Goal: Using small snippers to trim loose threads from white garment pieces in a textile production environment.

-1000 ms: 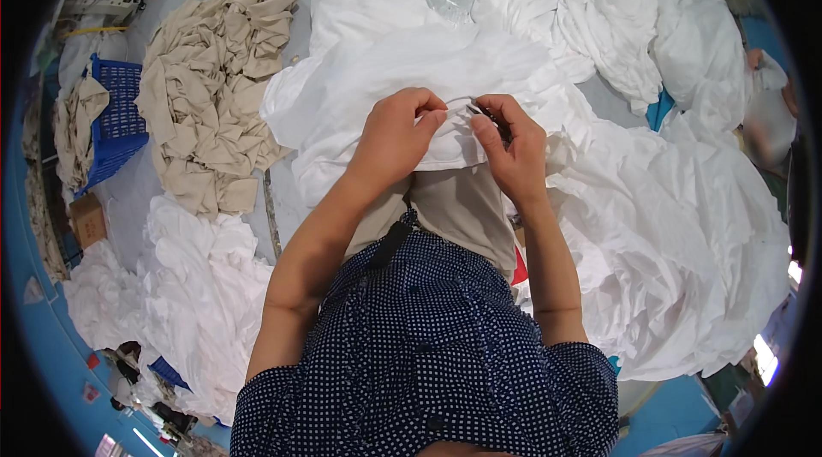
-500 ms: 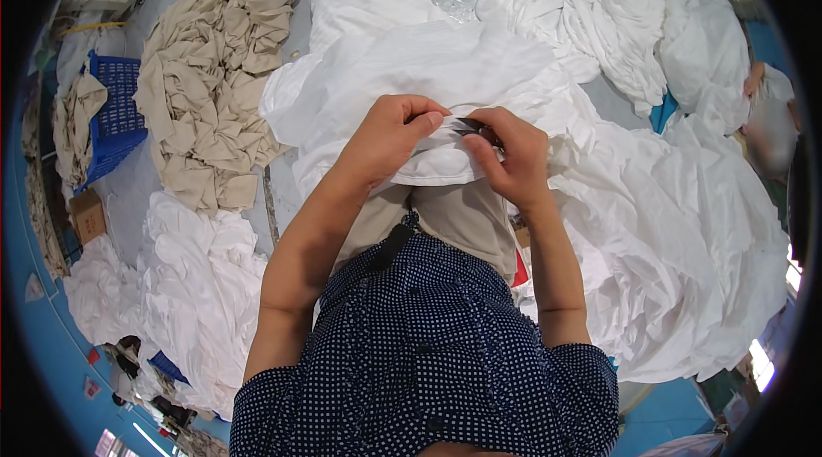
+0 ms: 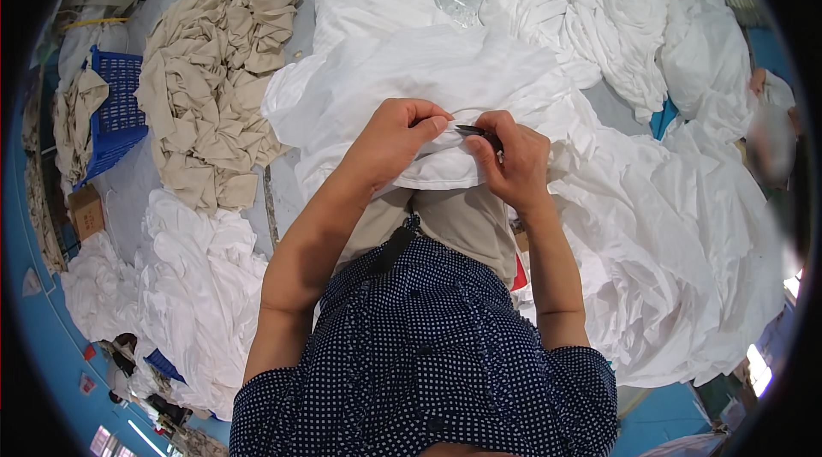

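Observation:
A white cloth garment (image 3: pixel 419 63) lies bunched in front of me, its near edge hanging over my lap. My left hand (image 3: pixel 396 136) is closed, pinching a bit of this white cloth between thumb and forefinger. In my right hand (image 3: pixel 516 157) is a pair of small dark thread snips (image 3: pixel 484 135), held between thumb and fingers. Their tips point left, close to the pinched cloth, and the blades look shut. Any thread at the tips is too fine to make out.
Beige cloth (image 3: pixel 214 80) is heaped at the left, beside a blue plastic basket (image 3: pixel 118 106). White cloth piles lie at lower left (image 3: pixel 201 286), far right (image 3: pixel 574 3) and right (image 3: pixel 668 243). A cardboard box (image 3: pixel 86 211) stands at the left edge. Another person's blurred arm (image 3: pixel 775 131) shows far right.
The snips' blades, spread apart before, have come together near the left fingertips. Both hands stay in nearly the same place. The other person at the far right has moved slightly.

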Available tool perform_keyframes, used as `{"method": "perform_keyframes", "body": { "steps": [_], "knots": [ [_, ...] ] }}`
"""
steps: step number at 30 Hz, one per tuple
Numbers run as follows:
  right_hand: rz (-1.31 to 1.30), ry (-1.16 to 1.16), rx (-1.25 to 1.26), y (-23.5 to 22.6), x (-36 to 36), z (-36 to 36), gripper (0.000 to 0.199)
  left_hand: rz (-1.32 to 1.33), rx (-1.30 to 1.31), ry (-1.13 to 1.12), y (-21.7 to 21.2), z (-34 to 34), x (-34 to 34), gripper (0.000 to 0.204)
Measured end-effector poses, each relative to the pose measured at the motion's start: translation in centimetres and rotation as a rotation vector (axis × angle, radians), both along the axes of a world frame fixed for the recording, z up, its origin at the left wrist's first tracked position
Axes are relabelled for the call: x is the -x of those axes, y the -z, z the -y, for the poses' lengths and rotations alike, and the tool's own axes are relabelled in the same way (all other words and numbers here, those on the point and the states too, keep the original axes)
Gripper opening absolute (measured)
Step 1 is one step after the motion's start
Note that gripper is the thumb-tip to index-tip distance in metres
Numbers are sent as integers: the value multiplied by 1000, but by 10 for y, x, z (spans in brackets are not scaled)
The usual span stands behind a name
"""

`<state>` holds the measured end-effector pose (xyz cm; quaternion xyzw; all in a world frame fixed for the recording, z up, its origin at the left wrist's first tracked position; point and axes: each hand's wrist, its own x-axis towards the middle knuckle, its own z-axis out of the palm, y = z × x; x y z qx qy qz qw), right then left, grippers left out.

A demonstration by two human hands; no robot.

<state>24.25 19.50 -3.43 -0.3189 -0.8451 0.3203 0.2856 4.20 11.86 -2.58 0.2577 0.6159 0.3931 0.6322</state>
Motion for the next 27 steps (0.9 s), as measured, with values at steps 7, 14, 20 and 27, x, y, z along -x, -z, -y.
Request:
{"method": "perform_keyframes", "body": {
  "steps": [7, 14, 20, 27],
  "knots": [
    [-78, 50, 401, 9, -9, 2, 20, 9, 2, 16, -2, -1, 0, 22],
    [-12, 5, 280, 3, -5, 2, 17, -12, -32, 21, -1, 3, 0, 22],
    [-175, 37, 609, -6, 6, 2, 14, -143, -78, 131, -13, 7, 12, 24],
    [-241, 229, 484, -10, 7, 8, 12, -421, -327, -51, -48, 70, 109, 24]
  ]
}}
